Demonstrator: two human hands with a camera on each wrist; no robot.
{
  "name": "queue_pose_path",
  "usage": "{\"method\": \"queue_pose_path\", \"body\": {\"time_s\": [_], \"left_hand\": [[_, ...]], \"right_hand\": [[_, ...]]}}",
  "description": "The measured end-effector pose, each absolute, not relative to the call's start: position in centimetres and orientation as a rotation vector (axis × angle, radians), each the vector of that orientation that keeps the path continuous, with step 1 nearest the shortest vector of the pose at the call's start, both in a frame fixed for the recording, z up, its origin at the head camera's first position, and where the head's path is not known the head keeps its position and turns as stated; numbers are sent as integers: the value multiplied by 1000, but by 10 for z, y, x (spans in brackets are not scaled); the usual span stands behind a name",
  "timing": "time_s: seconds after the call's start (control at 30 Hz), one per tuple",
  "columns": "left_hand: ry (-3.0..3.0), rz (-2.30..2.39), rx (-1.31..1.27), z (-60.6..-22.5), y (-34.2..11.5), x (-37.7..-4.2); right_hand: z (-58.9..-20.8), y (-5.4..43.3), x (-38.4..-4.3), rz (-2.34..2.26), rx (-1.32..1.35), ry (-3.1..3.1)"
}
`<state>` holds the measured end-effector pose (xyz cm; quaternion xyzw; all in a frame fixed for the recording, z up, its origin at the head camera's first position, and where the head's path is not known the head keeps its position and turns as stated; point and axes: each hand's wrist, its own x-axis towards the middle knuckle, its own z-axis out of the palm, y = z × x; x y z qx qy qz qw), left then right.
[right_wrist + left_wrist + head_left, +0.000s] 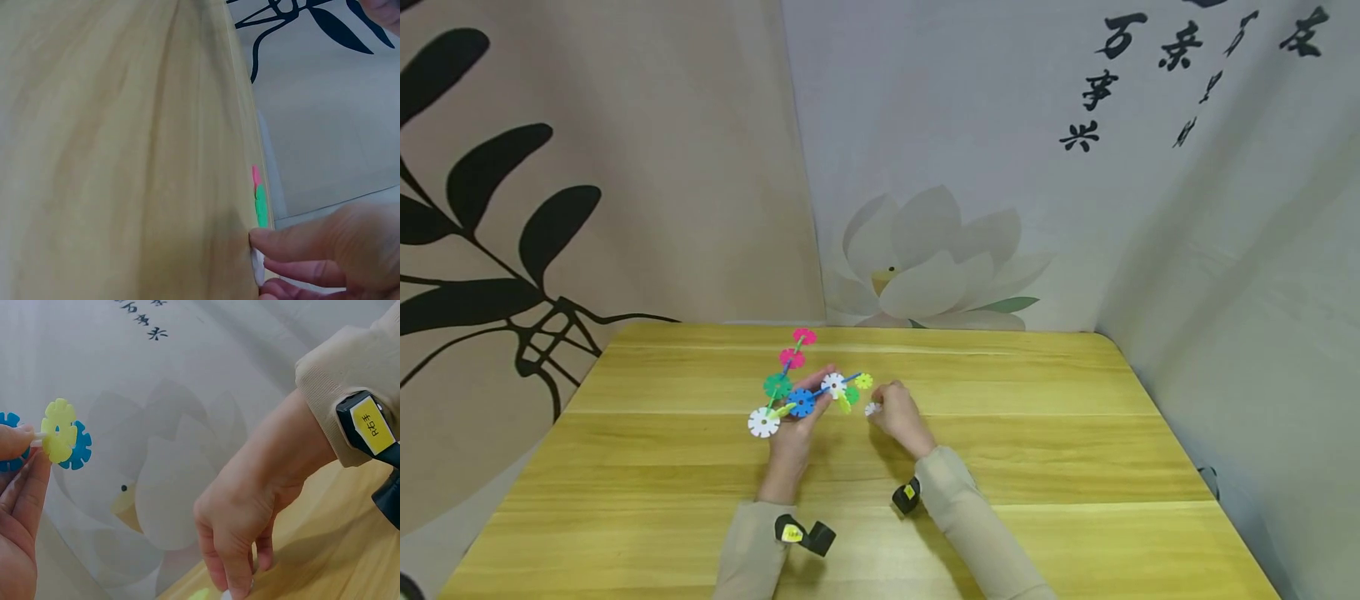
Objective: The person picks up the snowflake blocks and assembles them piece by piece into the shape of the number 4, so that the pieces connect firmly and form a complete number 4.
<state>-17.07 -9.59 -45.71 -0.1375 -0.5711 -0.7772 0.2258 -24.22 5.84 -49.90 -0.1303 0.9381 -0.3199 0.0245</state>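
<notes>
My left hand (792, 450) holds up a branching chain of joined plastic snowflake discs. On it are a white disc (763, 422), a green disc (777, 386), pink discs (792, 358), a blue disc (801, 403) and another white disc (833, 385). The left wrist view shows thumb and fingers at the chain, beside a yellow disc (59, 431) with blue behind it. To the right, low over the table, my right hand (901, 417) pinches a loose white disc (257, 267) between thumb and fingers, which partly hide it.
Close beyond the right fingertips, a green piece (261, 206) and a pink piece (255, 175) show edge-on at the table surface. The wooden table (625, 467) ends at a printed cloth wall (700, 167) behind. Each sleeve carries a black wrist camera (805, 535).
</notes>
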Motion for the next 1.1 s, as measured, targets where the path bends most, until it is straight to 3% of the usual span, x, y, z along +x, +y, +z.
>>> {"method": "queue_pose_path", "body": {"time_s": [0.33,0.53,0.73,1.1], "left_hand": [[-1618,-2152,-337,-456,-95,-170],[-1656,-2148,-273,-457,-96,-170],[-1651,-2162,-249,-458,-96,-172],[-1629,-2138,-240,-460,-97,-176]], "right_hand": [[-498,64,-246,-985,-323,2846],[-502,65,-234,-1411,-280,2712],[-483,62,-209,-2025,-133,2141],[-450,61,-177,-2205,-26,1560]]}}
